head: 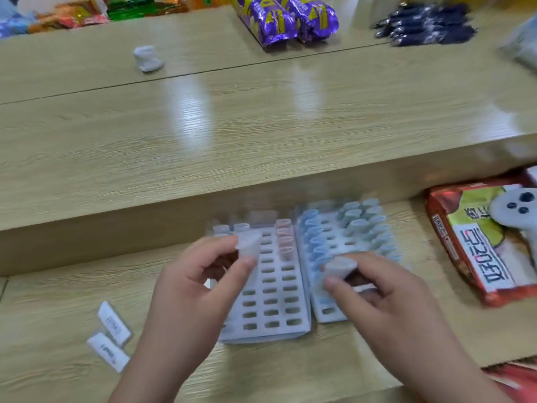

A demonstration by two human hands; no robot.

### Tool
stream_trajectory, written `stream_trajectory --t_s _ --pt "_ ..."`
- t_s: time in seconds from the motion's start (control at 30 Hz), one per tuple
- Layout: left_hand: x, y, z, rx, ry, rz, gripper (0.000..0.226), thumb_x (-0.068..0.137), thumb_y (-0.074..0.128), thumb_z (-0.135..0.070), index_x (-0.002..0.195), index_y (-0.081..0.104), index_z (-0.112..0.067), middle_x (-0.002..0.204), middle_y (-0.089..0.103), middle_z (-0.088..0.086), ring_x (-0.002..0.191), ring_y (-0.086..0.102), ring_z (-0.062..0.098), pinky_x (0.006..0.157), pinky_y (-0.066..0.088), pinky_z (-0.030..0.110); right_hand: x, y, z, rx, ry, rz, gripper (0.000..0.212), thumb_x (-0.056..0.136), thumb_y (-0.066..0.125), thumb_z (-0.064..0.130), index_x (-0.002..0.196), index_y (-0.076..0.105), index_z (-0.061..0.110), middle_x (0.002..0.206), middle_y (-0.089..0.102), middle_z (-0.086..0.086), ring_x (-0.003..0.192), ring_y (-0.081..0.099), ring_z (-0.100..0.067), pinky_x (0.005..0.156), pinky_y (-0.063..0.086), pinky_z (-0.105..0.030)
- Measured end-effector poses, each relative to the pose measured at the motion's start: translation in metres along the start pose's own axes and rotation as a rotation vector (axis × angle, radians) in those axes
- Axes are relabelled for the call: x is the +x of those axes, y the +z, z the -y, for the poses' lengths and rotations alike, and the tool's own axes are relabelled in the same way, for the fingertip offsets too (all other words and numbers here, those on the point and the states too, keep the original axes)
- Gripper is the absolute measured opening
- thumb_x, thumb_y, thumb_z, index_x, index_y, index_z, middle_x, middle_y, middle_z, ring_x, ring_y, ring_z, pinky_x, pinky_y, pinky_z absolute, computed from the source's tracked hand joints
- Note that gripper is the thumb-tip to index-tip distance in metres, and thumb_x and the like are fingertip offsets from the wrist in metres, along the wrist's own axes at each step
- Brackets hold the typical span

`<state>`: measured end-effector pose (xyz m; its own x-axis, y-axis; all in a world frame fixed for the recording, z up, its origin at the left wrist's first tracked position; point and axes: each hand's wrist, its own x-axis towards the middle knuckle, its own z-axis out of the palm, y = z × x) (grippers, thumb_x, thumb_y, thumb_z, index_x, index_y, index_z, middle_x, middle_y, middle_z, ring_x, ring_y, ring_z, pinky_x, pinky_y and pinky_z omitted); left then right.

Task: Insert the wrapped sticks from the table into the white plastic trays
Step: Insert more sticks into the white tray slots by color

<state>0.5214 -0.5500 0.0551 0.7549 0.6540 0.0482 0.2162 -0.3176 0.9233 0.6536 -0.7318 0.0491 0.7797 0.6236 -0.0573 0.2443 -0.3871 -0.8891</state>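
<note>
Two white plastic trays with rows of oval slots lie side by side on the lower table. The left tray (270, 315) holds a few pale and pink wrapped sticks at its far end. The right tray (325, 311) holds several blue and green ones. My left hand (203, 280) pinches a whitish wrapped stick (247, 242) over the left tray's far part. My right hand (377, 292) pinches another whitish wrapped stick (340, 266) over the right tray's near half. Two more wrapped sticks, one (113, 322) and another (107, 350), lie on the table to the left.
A raised wooden shelf (232, 126) runs behind the trays. On it sit a small white wad (146, 58), purple snack packs (287, 18) and dark packets (427, 24). A red snack bag (476, 245) lies right of the trays, with a white controller (514, 210) on it.
</note>
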Motion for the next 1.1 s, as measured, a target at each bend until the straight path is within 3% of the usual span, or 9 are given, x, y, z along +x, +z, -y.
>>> stream_trajectory --t_s 0.1,0.2,0.37,0.6,0.7,0.8,0.87,0.97,1.1 --pt "-0.022 -0.002 0.013 0.150 -0.009 -0.066 0.021 0.079 0.079 -0.032 0.093 0.068 -0.042 0.084 0.069 -0.014 0.078 0.062 0.006 0.068 0.044 0.009 0.004 0.028 -0.002 -0.107 -0.061 0.128 0.012 0.085 0.067 0.034 0.097 0.071 0.035 0.090 0.065 0.021 0.084 0.066 -0.002 0.070 0.053 -0.021" --pt "-0.036 -0.002 0.025 0.254 -0.028 -0.145 0.016 0.074 0.071 -0.046 0.090 0.068 -0.045 0.091 0.066 -0.020 0.090 0.058 -0.001 0.075 0.037 0.003 0.008 0.050 0.001 -0.225 -0.141 0.160 0.017 0.090 0.066 0.033 0.105 0.063 0.041 0.095 0.062 0.026 0.083 0.060 0.007 0.070 0.048 -0.013" --pt "-0.036 0.003 0.044 0.209 -0.114 -0.165 0.015 0.075 0.079 -0.049 0.089 0.072 -0.047 0.117 0.058 -0.027 0.119 0.049 0.007 0.089 0.035 0.007 0.014 0.072 0.002 -0.293 -0.188 0.181 0.016 0.092 0.065 0.027 0.104 0.063 0.037 0.080 0.054 0.029 0.082 0.054 0.008 0.068 0.040 -0.005" --pt "-0.043 0.006 0.055 0.253 -0.105 -0.152 0.018 0.075 0.060 -0.059 0.091 0.070 -0.056 0.135 0.044 -0.036 0.136 0.032 0.001 0.093 0.031 0.010 0.016 0.087 -0.002 -0.361 -0.158 0.205 0.015 0.095 0.059 0.028 0.109 0.062 0.033 0.080 0.050 0.026 0.073 0.050 0.002 0.065 0.039 -0.011" --pt "-0.042 0.007 0.054 0.275 -0.078 -0.166 0.019 0.077 0.061 -0.055 0.089 0.074 -0.048 0.137 0.046 -0.032 0.135 0.032 0.000 0.092 0.033 0.013 0.014 0.088 0.001 -0.413 -0.138 0.242 0.011 0.098 0.053 0.031 0.107 0.059 0.032 0.087 0.057 0.020 0.079 0.054 -0.002 0.067 0.042 -0.018" --pt "-0.039 0.006 0.052 0.375 -0.026 -0.146 0.007 0.080 0.071 -0.038 0.083 0.075 -0.044 0.136 0.053 -0.020 0.127 0.037 0.006 0.089 0.028 -0.005 0.014 0.088 0.003 -0.551 -0.170 0.323 0.014 0.102 0.046 0.029 0.115 0.051 0.031 0.099 0.049 0.018 0.085 0.045 -0.002 0.070 0.034 -0.019" --pt "-0.037 0.004 0.052 0.451 0.012 -0.112 0.023 0.078 0.079 -0.022 0.084 0.074 -0.044 0.132 0.056 -0.014 0.123 0.038 0.007 0.089 0.021 -0.010 0.013 0.088 0.007 -0.683 -0.173 0.396 0.018 0.100 0.046 0.020 0.115 0.045 0.029 0.105 0.046 0.013 0.089 0.041 -0.005 0.069 0.031 -0.020" --pt "-0.034 0.001 0.049 0.441 -0.013 -0.072 0.027 0.078 0.080 -0.021 0.084 0.073 -0.046 0.132 0.054 -0.020 0.121 0.040 0.002 0.092 0.022 -0.006 0.014 0.085 0.019 -0.813 -0.190 0.399 0.024 0.079 0.061 0.010 0.100 0.059 0.021 0.091 0.057 0.005 0.078 0.058 -0.012 0.054 0.029 -0.023" --pt "-0.030 -0.003 0.044 0.490 -0.067 -0.005 0.029 0.080 0.075 -0.033 0.093 0.065 -0.057 0.136 0.050 -0.027 0.120 0.038 -0.002 0.084 0.034 0.009 0.017 0.086 0.015 -0.781 -0.268 0.439 0.038 0.089 0.029 0.012 0.122 0.042 0.024 0.112 0.048 0.006 0.102 0.054 -0.015 0.065 0.034 -0.026"
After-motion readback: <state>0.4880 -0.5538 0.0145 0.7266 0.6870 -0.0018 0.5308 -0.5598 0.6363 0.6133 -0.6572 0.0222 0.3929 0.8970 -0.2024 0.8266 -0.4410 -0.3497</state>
